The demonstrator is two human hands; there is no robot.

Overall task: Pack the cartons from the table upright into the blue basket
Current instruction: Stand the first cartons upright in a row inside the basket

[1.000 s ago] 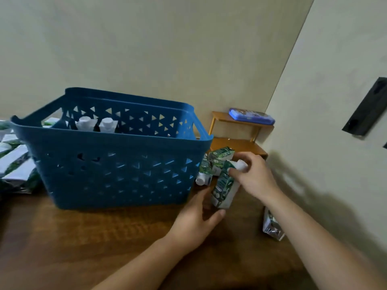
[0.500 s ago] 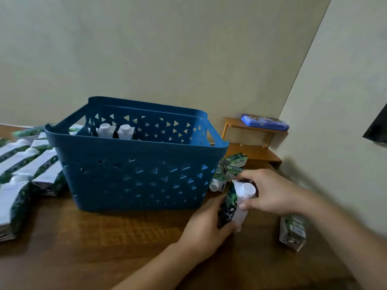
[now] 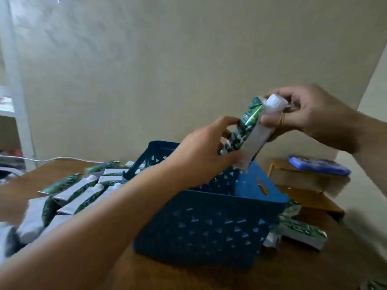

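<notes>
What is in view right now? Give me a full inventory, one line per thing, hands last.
held carton: one, green and white with a white cap, tilted above the basket's rim
blue basket: one, dark blue, perforated, on the table in the centre
lying cartons: a row too blurred to count, green and white, on the table left of the basket
more cartons: a few, green and white, lying right of the basket
table: one, brown wood
small shelf: one, light wood, right rear corner
flat case: one, blue, on the shelf
left hand: grips the carton's lower part
right hand: grips the carton's cap end
</notes>
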